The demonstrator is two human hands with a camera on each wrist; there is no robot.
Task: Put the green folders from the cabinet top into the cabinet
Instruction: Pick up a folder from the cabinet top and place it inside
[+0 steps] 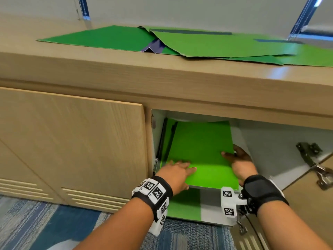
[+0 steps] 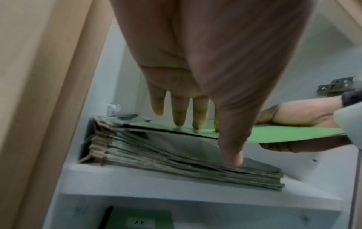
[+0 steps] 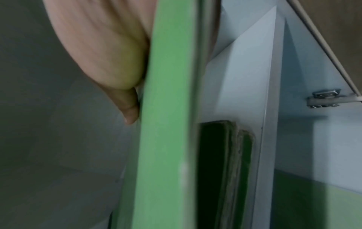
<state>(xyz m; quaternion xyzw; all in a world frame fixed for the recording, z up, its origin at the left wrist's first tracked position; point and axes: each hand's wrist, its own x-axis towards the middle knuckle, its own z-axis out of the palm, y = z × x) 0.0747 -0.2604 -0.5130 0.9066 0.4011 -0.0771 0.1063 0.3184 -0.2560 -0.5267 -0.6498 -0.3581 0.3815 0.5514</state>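
Several green folders (image 1: 207,44) lie spread over the wooden cabinet top (image 1: 108,65). Below, the open compartment holds a thick stack of folders (image 2: 176,162) on a white shelf (image 2: 137,181). One green folder (image 1: 198,150) (image 2: 284,133) (image 3: 166,124) lies tilted over that stack. My right hand (image 1: 236,157) (image 2: 290,117) (image 3: 109,62) pinches its right edge, thumb above and fingers beneath. The fingers of my left hand (image 1: 182,168) (image 2: 195,120) are straight, their tips touching the folder's top near its left front, and the thumb reaches down onto the stack.
The right cabinet door (image 1: 306,195) stands swung open, with a metal hinge (image 1: 313,159) (image 3: 323,99) on the inner wall. The left door (image 1: 72,141) is closed. Another green folder (image 1: 183,204) (image 2: 141,220) lies on the lower level. Blue patterned carpet (image 1: 36,222) covers the floor.
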